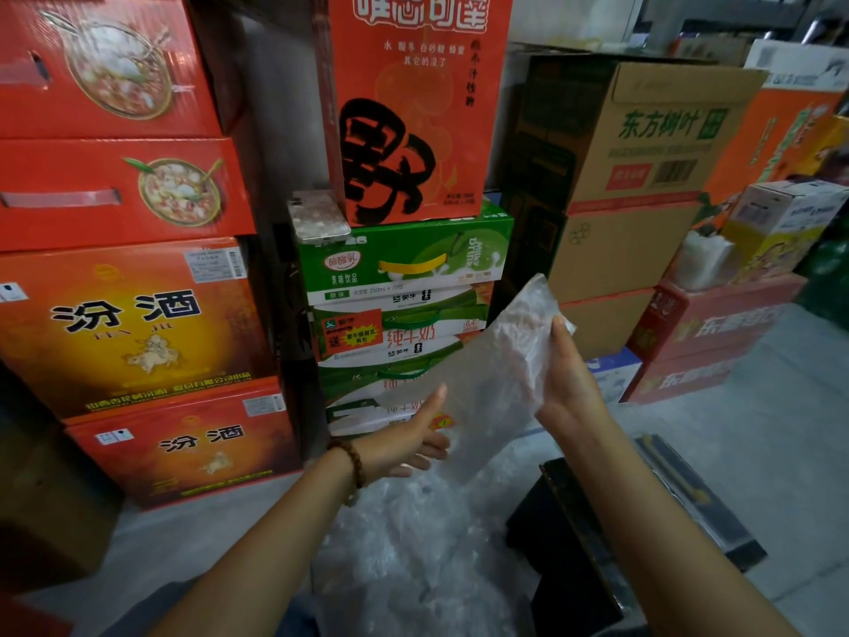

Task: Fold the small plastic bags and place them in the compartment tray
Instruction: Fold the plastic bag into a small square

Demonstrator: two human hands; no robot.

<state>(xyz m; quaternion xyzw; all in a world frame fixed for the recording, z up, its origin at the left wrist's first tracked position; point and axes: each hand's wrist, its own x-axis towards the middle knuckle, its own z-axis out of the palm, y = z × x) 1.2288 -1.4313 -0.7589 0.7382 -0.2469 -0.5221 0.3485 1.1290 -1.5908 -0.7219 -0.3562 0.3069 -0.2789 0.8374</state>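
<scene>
Plastic bag long axis runs from left hand up past right hand; right grips it, left fingers straight, touching the lower edge.

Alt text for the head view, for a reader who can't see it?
A clear plastic bag is stretched slantwise between two bare hands: the right hand grips its upper end, the left hand meets its lower edge with straight fingers. Below lies a heap of plastic bags; stacked drink cartons stand behind.
</scene>
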